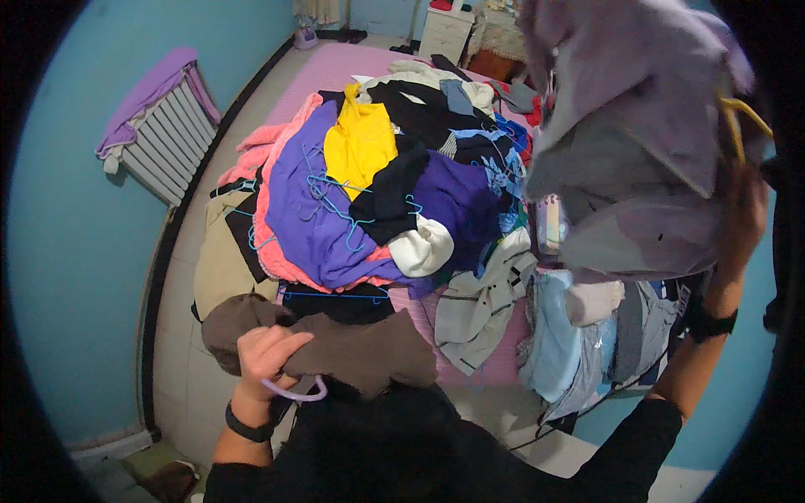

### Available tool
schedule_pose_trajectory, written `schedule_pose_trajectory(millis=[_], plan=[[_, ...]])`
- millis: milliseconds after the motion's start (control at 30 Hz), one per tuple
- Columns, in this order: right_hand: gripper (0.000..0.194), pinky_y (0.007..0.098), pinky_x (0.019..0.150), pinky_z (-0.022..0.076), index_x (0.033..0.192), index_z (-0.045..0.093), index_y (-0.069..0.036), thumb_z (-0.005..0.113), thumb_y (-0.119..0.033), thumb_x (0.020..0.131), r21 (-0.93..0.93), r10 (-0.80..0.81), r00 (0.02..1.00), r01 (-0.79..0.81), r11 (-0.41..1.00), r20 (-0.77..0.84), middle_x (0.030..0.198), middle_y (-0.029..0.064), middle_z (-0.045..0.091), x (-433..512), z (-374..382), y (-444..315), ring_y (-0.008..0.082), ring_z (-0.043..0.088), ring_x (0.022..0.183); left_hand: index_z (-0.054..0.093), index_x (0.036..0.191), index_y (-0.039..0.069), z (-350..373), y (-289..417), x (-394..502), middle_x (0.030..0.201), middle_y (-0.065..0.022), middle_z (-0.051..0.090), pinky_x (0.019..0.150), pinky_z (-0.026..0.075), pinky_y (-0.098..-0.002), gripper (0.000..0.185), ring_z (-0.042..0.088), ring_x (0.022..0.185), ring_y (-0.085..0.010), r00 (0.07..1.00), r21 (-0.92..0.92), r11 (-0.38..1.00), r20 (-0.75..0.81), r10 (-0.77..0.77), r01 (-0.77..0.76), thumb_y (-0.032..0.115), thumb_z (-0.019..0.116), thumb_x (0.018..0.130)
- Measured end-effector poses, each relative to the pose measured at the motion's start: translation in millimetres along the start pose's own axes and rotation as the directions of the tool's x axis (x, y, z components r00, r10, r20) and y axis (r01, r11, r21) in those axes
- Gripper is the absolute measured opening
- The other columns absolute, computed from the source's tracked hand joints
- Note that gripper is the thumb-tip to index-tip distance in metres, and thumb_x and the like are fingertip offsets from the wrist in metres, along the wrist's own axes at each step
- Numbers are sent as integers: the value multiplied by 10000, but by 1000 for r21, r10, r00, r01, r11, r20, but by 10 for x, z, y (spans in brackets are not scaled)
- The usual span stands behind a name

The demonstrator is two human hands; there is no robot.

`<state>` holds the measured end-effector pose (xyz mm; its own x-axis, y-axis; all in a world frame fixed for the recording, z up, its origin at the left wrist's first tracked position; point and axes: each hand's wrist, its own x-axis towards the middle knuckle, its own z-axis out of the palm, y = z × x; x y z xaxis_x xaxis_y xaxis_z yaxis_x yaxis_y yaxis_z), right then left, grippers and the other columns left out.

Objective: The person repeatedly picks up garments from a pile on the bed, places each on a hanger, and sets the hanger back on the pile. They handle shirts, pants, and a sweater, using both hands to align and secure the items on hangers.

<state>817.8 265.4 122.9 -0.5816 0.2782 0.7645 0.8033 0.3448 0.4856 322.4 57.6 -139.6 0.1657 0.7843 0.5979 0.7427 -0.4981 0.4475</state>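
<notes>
In my left hand (261, 358) is a brown garment (365, 352), gripped between thumb and fingers. A lilac hanger (295, 395) curves out below the same hand. The brown cloth spreads to both sides in front of my chest. High at the right, my right hand (745, 214) is raised against a large grey garment (641, 163). A yellow hanger (732, 122) shows just above its fingertips. Blur and cloth hide whether these fingers are closed on the hanger or the garment.
A bed (314, 69) bears a heap of clothes: a purple garment (302, 214), a yellow one (361, 144), blue hangers (327, 195) and a grey-white shirt (478, 308). Folded clothes (553, 339) sit at the right. A radiator (166, 132) stands along the left wall.
</notes>
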Motion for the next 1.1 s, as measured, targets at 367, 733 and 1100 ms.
schedule_pose_trajectory(millis=[367,733,1100], plan=[[203,317,534,522,912,595,-174,634,-82,735,431,-135,979,58,901,151,931,47,564,384,194,-2322,211,635,664,490,1297,150,15,173,202,1050,-83,630,644,515,-344,757,639,800,-269,976,-278,953,142,168,-123,64,691,572],[268,337,501,506,975,581,-186,620,-54,745,757,-108,959,-135,639,262,976,71,549,241,266,-3681,239,627,631,434,1347,264,194,-97,-212,1264,-138,486,900,460,-413,703,523,1098,-357,897,-56,931,292,-331,361,106,605,684],[144,364,596,496,876,551,-97,606,-52,750,728,-112,931,-193,657,347,918,115,566,39,577,-3750,309,598,758,354,1305,-10,439,-440,-742,1017,-250,589,693,498,-379,727,609,787,-359,788,36,797,132,-601,603,136,645,654]])
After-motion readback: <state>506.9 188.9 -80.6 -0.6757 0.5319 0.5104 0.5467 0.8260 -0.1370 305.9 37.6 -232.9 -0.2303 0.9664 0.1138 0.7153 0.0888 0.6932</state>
